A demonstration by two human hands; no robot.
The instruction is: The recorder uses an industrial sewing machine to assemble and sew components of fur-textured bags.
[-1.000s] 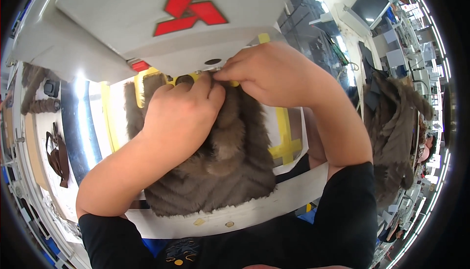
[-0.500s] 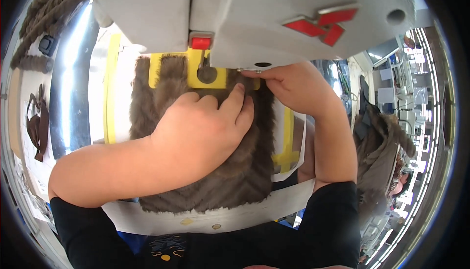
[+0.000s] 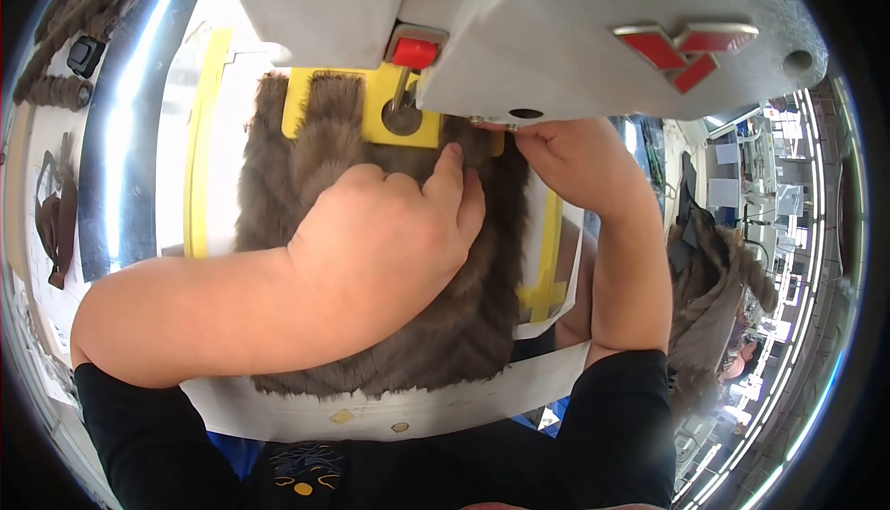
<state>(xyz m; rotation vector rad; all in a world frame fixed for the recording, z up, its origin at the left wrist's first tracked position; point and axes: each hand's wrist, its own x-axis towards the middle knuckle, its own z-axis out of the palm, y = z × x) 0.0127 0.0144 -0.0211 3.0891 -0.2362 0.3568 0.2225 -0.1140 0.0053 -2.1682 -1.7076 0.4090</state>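
Observation:
A piece of brown fur (image 3: 464, 315) lies flat under the head of a grey machine (image 3: 519, 19), which looks like a sewing machine. A yellow plate (image 3: 371, 125) with cut-outs rests at the fur's far end, and fur shows between its arms. My left hand (image 3: 380, 223) lies on the fur, empty, its index finger stretched toward the plate and the other fingers partly bent. At the plate's right end, my right hand (image 3: 579, 162) reaches in beneath the machine head. That head hides most of its fingers, so any hold there cannot be made out.
A red part (image 3: 414, 51) sits on the machine above the plate's round hole. Yellow tape strips (image 3: 197, 158) run beside the fur. To the left are a shiny metal surface (image 3: 130, 176), a brown strap (image 3: 57, 213) and fur rolls (image 3: 57, 93). Fur pieces (image 3: 714, 315) hang at right.
The whole view has shifted and tilted a little. Both hands keep nearly the same places on the fur and at the plate, and the right fingertips are now more hidden by the machine head.

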